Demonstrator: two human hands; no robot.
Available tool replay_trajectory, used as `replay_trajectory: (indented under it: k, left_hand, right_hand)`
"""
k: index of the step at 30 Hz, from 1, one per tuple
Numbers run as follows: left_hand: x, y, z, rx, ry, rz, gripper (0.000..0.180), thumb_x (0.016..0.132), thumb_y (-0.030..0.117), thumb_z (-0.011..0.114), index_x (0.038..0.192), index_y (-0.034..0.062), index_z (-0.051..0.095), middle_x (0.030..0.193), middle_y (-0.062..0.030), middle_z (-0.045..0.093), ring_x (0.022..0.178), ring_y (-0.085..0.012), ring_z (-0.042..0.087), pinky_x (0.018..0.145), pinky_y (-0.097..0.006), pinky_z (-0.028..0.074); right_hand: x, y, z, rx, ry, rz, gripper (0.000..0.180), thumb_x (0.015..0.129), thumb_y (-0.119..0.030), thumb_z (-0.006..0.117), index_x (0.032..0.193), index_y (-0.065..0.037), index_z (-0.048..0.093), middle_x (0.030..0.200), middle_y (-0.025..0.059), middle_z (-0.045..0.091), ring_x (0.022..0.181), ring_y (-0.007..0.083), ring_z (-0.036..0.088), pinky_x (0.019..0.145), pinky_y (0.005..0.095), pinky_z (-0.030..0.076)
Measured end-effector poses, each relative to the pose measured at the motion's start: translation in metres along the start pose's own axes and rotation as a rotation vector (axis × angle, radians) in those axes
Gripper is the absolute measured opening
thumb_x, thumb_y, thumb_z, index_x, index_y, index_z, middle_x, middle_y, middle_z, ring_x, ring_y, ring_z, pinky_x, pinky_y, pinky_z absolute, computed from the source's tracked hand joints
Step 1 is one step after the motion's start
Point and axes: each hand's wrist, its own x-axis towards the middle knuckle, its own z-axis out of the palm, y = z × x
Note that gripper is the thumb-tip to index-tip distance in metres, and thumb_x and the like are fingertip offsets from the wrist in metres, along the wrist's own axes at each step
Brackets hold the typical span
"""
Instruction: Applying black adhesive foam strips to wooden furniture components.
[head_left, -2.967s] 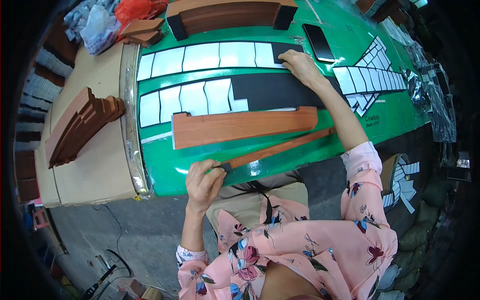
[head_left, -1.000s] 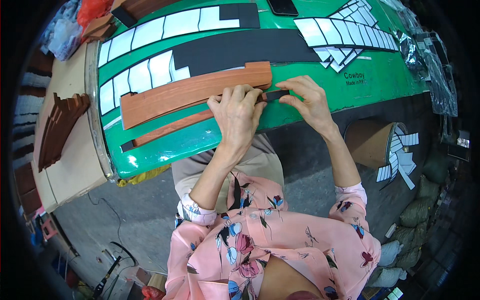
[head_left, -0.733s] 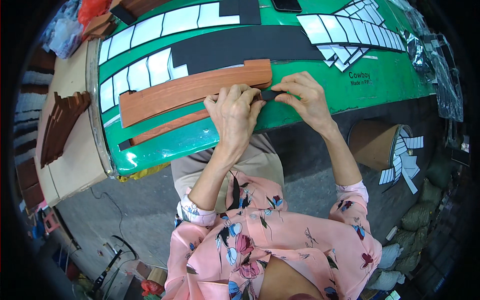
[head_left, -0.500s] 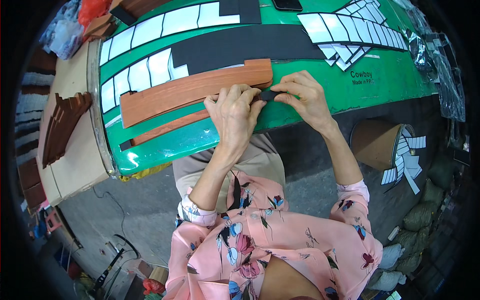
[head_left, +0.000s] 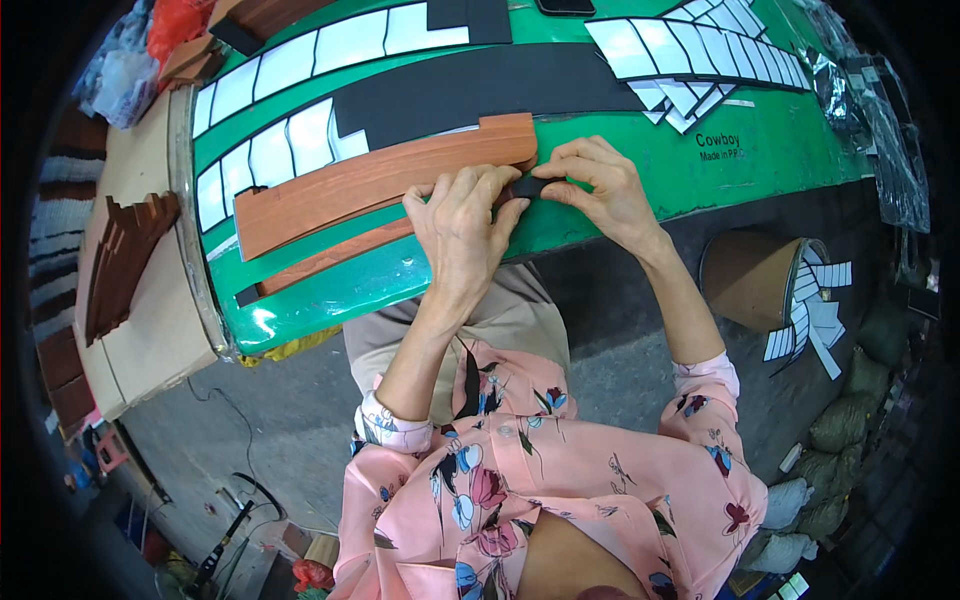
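Observation:
A narrow reddish-brown wooden strip [head_left: 335,250] lies along the near edge of the green table, with a dark piece at its left end. My left hand [head_left: 460,225] is closed over the strip toward its right end, fingers bent and thumb pressed in. At that end, my right hand [head_left: 605,195] pinches a small black piece [head_left: 528,187] between thumb and fingers. The piece meets the strip beside my left fingertips; the join itself is hidden. Just beyond sits a wider wooden board [head_left: 380,180] with a raised step at its right end.
Behind the board are a black sheet [head_left: 480,85] and white pieces [head_left: 310,140] with black edges. More white pieces [head_left: 690,50] are piled far right, near a phone [head_left: 566,6]. Curved wooden parts [head_left: 130,255] rest on cardboard at left. A tipped brown bin [head_left: 745,280] spills white offcuts.
The view has shifted slightly, so the table things sit a little further left. Both hands keep their hold at the strip's right end, with only small finger movement.

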Motion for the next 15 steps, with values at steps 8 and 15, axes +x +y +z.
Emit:
replay_trajectory:
  k: [8, 15]
  left_hand:
    - [-0.001, -0.004, 0.000, -0.004, 0.028, 0.087, 0.021, 0.072, 0.017, 0.073, 0.092, 0.0138, 0.068, 0.087, 0.0015, 0.066, 0.078, -0.0149, 0.057, 0.074, -0.034, 0.030]
    - [0.000, -0.004, 0.004, 0.044, 0.063, 0.186, 0.020, 0.072, 0.013, 0.072, 0.091, 0.0123, 0.067, 0.089, 0.0016, 0.064, 0.076, -0.0158, 0.056, 0.070, -0.032, 0.034]
  right_hand:
    - [-0.011, 0.005, -0.006, 0.089, 0.035, 0.082, 0.026, 0.072, -0.012, 0.072, 0.097, -0.006, 0.068, 0.094, 0.0082, 0.064, 0.086, 0.0224, 0.058, 0.075, 0.0327, 0.048]
    - [-0.013, 0.005, 0.003, 0.186, 0.115, 0.133, 0.022, 0.072, -0.006, 0.071, 0.094, -0.005, 0.068, 0.090, 0.0095, 0.064, 0.085, 0.0238, 0.059, 0.073, 0.0329, 0.049]
